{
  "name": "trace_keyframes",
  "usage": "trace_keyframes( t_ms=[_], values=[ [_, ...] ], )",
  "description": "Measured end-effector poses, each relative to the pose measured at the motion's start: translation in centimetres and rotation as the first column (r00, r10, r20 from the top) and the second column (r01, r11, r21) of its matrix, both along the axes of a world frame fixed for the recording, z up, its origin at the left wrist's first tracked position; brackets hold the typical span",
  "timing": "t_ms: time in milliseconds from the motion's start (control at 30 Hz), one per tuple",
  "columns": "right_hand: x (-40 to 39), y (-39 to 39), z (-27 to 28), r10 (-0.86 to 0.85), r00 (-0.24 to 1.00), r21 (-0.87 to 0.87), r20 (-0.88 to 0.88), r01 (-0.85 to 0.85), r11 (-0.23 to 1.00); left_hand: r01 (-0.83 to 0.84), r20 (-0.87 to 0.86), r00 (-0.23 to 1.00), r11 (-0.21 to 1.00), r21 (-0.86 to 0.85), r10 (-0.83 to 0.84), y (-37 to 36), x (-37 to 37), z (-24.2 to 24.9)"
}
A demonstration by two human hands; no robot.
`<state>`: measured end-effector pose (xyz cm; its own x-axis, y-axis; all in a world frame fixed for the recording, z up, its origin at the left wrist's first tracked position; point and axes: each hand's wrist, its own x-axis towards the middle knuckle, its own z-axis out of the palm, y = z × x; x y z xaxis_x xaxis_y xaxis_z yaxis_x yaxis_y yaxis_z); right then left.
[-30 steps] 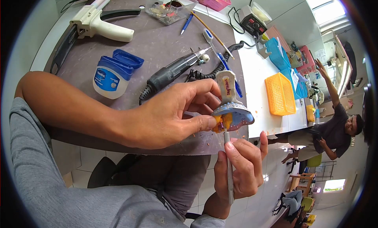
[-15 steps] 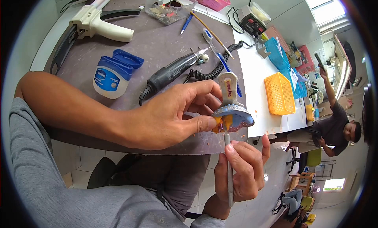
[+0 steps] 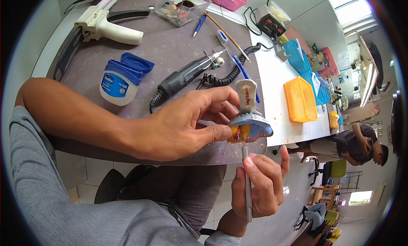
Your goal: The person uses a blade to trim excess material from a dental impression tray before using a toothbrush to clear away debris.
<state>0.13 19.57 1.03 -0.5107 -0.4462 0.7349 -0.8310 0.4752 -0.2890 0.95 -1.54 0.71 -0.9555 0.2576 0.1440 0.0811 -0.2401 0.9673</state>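
Observation:
My left hand holds a dental impression tray, its handle pointing up with writing on it. Blue impression material fills the tray, with a yellow-orange mass beside my thumb. Below, my right hand is closed around a slim metal hand instrument. The instrument stands nearly upright, its thin tip at the underside of the impression; whether it touches is hard to make out.
On the grey work mat lie a corded handpiece, a blue-lidded jar, a dispensing gun, a toothbrush and a pen. A yellow basket stands to the right. Another person stands beyond.
My hands hold nearly the same pose, with the view shifted slightly. The person in the background has lowered a raised arm and brought it in front of the body.

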Motion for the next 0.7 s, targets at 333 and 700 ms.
trace_keyframes(
  t_ms=[333, 700],
  values=[
    [-0.25, -0.37, -0.01, 0.004, 1.000, -0.002, -0.024, -0.004, 1.000, 0.004, 0.007, 1.000, 1.000, 0.012, -0.004, 0.13, -0.06, -0.18],
    [-0.47, -0.42, 0.18, 0.012, 1.000, -0.011, -0.018, -0.012, 1.000, -0.063, -0.100, 0.993, 0.998, 0.006, 0.063, 0.44, -0.17, -0.82]
  ],
)
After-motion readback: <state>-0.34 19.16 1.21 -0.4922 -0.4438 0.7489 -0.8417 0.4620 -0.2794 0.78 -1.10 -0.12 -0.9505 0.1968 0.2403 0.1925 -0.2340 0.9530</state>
